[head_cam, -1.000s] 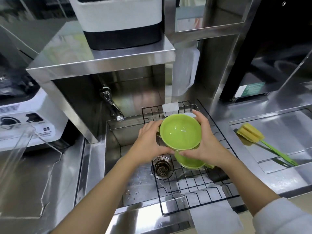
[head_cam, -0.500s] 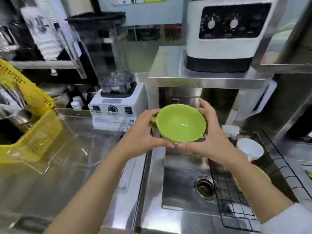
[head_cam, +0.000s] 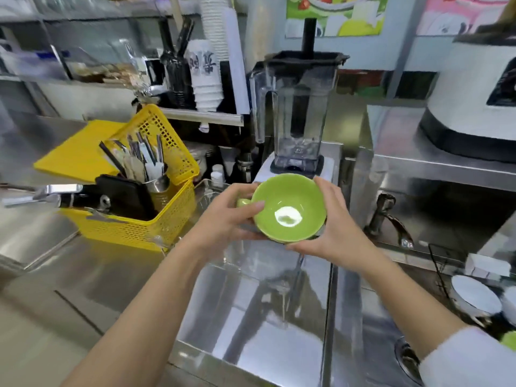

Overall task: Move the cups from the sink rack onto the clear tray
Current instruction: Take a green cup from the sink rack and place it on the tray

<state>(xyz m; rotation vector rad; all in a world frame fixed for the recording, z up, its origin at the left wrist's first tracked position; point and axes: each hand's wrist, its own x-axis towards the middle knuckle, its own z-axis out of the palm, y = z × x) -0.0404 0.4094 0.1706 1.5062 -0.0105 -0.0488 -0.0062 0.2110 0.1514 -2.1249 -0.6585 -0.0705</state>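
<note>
I hold a wide green cup (head_cam: pixel 290 210) upright in both hands, its small handle pointing left. My left hand (head_cam: pixel 223 219) grips the handle side and my right hand (head_cam: pixel 332 233) cups the right side and bottom. The cup hangs above the clear tray (head_cam: pixel 251 297), which lies on the steel counter below it. At the far right the black wire sink rack (head_cam: pixel 438 263) holds a white cup (head_cam: pixel 474 294), and a sliver of another green cup (head_cam: pixel 509 340) shows at the frame edge.
A yellow basket (head_cam: pixel 134 227) with utensils stands left of the tray. A blender (head_cam: pixel 296 113) sits just behind the cup. A tap (head_cam: pixel 391 219) and the sink drain (head_cam: pixel 407 358) lie to the right, under a steel shelf with a white machine (head_cam: pixel 474 107).
Both hands lifted the green cup off the rack and carried it left, from over the sink to above the clear tray. My view swung left with it.
</note>
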